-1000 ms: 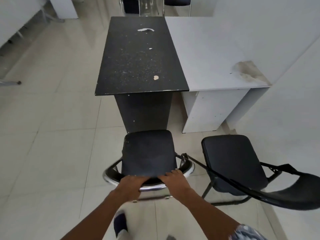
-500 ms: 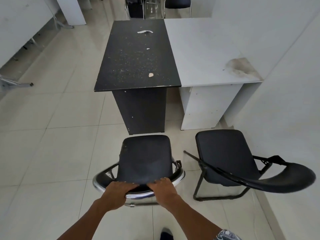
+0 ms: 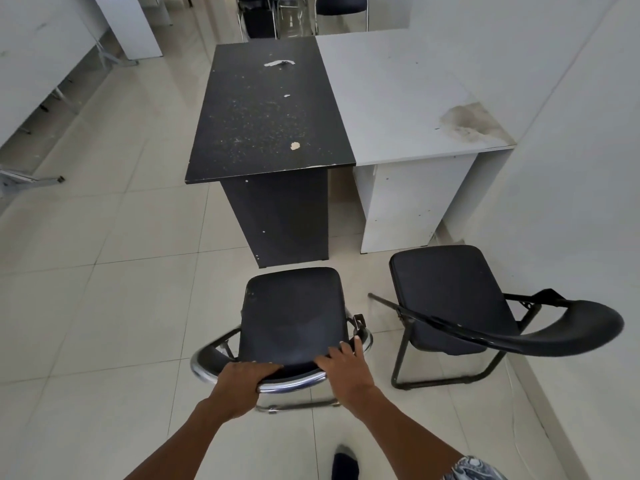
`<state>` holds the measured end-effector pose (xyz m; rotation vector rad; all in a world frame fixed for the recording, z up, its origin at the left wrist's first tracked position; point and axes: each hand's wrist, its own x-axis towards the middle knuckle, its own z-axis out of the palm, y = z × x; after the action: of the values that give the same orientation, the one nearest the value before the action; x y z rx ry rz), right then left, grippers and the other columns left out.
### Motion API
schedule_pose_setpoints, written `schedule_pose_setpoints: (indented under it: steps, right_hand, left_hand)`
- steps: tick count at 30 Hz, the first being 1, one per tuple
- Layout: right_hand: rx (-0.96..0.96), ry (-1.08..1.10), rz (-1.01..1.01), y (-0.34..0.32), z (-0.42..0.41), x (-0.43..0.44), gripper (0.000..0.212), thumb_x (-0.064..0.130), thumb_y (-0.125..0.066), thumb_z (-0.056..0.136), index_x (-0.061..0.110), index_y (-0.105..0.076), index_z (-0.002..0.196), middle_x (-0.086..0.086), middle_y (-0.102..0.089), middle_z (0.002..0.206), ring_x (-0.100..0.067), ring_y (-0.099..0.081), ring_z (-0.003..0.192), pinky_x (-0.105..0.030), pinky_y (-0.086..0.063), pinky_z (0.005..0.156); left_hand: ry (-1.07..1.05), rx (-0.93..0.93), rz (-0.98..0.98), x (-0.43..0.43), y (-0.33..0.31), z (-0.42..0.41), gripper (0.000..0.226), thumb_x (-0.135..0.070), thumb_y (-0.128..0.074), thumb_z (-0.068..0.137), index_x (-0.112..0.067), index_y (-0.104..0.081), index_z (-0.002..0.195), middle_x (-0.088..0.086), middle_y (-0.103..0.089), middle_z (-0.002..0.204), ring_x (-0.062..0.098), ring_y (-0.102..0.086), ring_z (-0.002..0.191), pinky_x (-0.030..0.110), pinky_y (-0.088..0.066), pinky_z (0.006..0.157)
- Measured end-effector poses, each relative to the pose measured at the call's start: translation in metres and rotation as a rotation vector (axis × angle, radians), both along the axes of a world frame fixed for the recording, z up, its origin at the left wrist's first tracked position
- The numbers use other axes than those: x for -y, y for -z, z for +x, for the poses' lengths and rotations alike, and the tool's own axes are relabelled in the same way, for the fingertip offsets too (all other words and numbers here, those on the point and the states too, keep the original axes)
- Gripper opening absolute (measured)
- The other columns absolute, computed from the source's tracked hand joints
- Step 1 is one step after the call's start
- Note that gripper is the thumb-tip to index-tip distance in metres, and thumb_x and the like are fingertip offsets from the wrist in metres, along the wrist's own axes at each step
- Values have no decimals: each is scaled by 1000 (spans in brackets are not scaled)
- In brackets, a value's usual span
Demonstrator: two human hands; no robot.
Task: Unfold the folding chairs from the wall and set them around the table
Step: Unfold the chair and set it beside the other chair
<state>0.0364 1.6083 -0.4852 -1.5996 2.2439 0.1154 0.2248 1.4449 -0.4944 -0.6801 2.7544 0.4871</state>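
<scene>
A chrome-framed folding chair [image 3: 292,317] with a black seat stands unfolded in front of me, facing the near end of the black table [image 3: 266,112]. My left hand [image 3: 244,382] grips the chrome top of its backrest. My right hand [image 3: 346,370] holds the same backrest further right, fingers curled over its top edge toward the seat. A second, black-framed folding chair [image 3: 450,299] stands unfolded to the right, in front of the white desk [image 3: 398,98], its backrest swung out to the right.
The white desk adjoins the black table on the right, against a white wall. More chairs [image 3: 341,3] stand at the table's far end. White furniture lines the left side. Tiled floor lies open to the left. My shoe [image 3: 343,465] shows at the bottom.
The chair in my hands and I have drawn back a little from the black table; the gap between its seat and the table base has widened. My right hand has slid rightward along the backrest.
</scene>
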Motion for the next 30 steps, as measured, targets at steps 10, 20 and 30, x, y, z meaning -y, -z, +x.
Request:
schedule_pose_setpoints:
  steps: [10, 20, 30]
  right_hand:
    - [-7, 52, 66, -5, 9, 16, 54, 7, -63, 87, 21, -47, 136, -17, -52, 129, -43, -36, 130, -65, -4, 116]
    - [6, 71, 98, -13, 8, 10, 45, 10, -64, 89, 17, -52, 132, -20, -51, 133, -48, -32, 134, -66, -3, 117]
    - [-26, 45, 132, -7, 8, 10, 55, 14, -65, 91, 19, -44, 141, -24, -31, 152, -53, -14, 144, -67, -2, 116]
  left_hand:
    - [-21, -25, -23, 3, -1, 6, 59, -10, -50, 91, -43, -50, 139, -16, -67, 125, 10, -63, 113, 23, -45, 93]
    - [-13, -89, -11, 3, 6, 5, 65, -2, -63, 76, -45, -63, 126, -17, -75, 100, 10, -71, 87, 19, -46, 69]
    - [-29, -22, 24, 0, 1, 1, 58, -9, -51, 89, -45, -54, 135, -17, -70, 118, 11, -67, 106, 24, -49, 88]
